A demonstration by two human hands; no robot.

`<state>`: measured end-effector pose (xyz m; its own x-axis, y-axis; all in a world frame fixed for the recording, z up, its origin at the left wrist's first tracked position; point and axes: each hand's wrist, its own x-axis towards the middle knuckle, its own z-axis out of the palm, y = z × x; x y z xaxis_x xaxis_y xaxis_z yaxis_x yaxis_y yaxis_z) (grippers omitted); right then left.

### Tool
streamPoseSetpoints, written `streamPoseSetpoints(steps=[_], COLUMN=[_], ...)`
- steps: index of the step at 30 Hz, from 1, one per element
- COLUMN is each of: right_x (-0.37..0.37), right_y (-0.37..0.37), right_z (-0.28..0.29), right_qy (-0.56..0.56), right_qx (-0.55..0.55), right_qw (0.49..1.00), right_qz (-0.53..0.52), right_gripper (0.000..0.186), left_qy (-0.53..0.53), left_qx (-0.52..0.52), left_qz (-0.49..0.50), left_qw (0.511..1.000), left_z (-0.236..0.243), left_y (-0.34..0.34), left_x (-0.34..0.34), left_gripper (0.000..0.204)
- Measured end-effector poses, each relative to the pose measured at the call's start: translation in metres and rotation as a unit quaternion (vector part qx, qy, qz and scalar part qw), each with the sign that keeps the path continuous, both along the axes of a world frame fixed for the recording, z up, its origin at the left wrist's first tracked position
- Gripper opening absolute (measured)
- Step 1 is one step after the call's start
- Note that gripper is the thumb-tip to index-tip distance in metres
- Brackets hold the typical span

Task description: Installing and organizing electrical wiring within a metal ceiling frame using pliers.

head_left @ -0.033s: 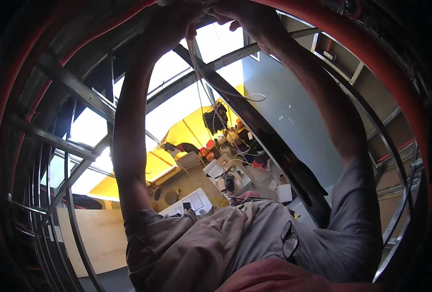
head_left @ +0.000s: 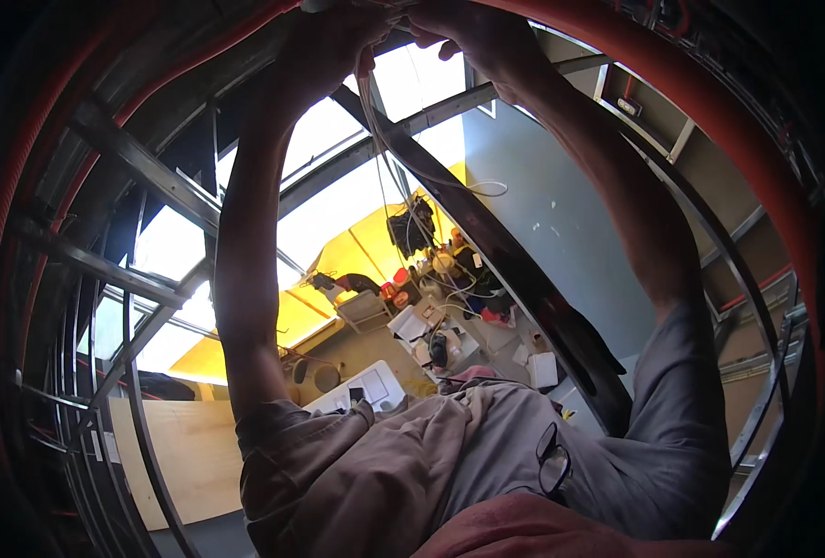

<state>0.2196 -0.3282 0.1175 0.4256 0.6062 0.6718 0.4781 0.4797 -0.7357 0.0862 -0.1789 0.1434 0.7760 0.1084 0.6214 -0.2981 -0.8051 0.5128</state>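
We are holding our left hand (head_left: pixel 345 33) and right hand (head_left: pixel 468 33) up high, close together, and thin pale wires (head_left: pixel 366 98) are hanging down by the left one, but it is looking too dark to tell how open either grip is or what it is holding.

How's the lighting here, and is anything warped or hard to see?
All in the head view: glare whitens the bright openings; left hand and right hand are dark and cropped at the top, grip unclear; metal bars look bowed near the rim; corners fall black.
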Motion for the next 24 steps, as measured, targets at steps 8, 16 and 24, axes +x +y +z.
streamPoseSetpoints(steps=[8, 16, 24], right_x=[-0.015, -0.006, -0.001], right_y=[-0.007, 0.003, 0.017], right_z=[0.012, 0.003, -0.006], right_qy=[0.000, -0.012, -0.038], right_qx=[-0.054, -0.004, 0.011], right_qw=[0.997, 1.000, 0.995], right_qz=[-0.060, -0.020, -0.094], right_gripper=[0.020, 0.021, 0.028], left_qy=[-0.116, 0.080, -0.013], left_qx=[0.317, 0.070, 0.098], left_qz=[0.006, 0.053, 0.002], left_qw=[0.941, 0.993, 0.995], left_z=[0.008, 0.016, -0.002], left_y=[0.003, -0.020, 0.025], left_x=[-0.007, -0.016, 0.002], left_gripper=[0.018, 0.023, 0.019])
